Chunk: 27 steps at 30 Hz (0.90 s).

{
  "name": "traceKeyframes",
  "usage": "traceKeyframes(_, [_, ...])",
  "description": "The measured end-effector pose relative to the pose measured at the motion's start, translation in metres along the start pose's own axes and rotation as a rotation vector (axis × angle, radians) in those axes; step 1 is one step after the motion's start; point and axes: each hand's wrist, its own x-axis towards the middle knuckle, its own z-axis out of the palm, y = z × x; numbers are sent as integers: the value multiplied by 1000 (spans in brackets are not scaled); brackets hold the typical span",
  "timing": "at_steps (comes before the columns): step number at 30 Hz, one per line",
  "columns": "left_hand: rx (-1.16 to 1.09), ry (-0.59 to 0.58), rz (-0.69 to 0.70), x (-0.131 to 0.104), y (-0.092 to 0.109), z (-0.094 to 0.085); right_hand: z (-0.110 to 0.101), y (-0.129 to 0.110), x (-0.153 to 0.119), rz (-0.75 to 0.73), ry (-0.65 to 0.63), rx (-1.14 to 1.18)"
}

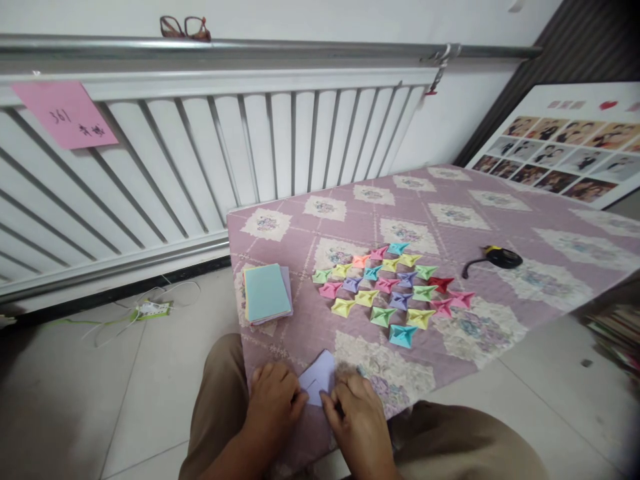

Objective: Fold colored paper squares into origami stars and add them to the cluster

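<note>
A partly folded lavender sheet of paper (pixel 320 375) lies near the front edge of the cloth-covered table. My left hand (pixel 276 399) grips its left side, thumb on the paper and fingers curled. On the opposite side, my right hand (pixel 356 408) pinches the lower right edge, with its fingers bent inward. Beyond the hands sit several small folded paper boats (pixel 383 317) in rows, coloured yellow, green, pink, blue, purple and red. To the left rests a stack of coloured paper (pixel 267 292) with a light blue sheet on top.
A black object with a short strap (pixel 503 257) lies on the table's right part. The patterned tablecloth (pixel 305 233) reaches the white radiator (pixel 280 140). Glasses (pixel 186 28) rest on the pipe, and a photo board (pixel 565 150) leans at the right. A cable (pixel 150 308) lies on the floor.
</note>
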Motion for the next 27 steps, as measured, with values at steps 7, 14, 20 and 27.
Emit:
traceKeyframes(7, [51, 108, 160, -2, -5, 7, 1, 8, -2, -28, 12, 54])
traceKeyframes(14, [214, 144, 464, -8, 3, 27, -6, 17, 3, -8, -23, 188])
traceKeyframes(20, [280, 54, 530, -3, -1, 21, -12, 20, 35, -102, -26, 213])
traceKeyframes(27, [291, 26, 648, 11, -7, 7, -17, 8, 59, -164, -205, 73])
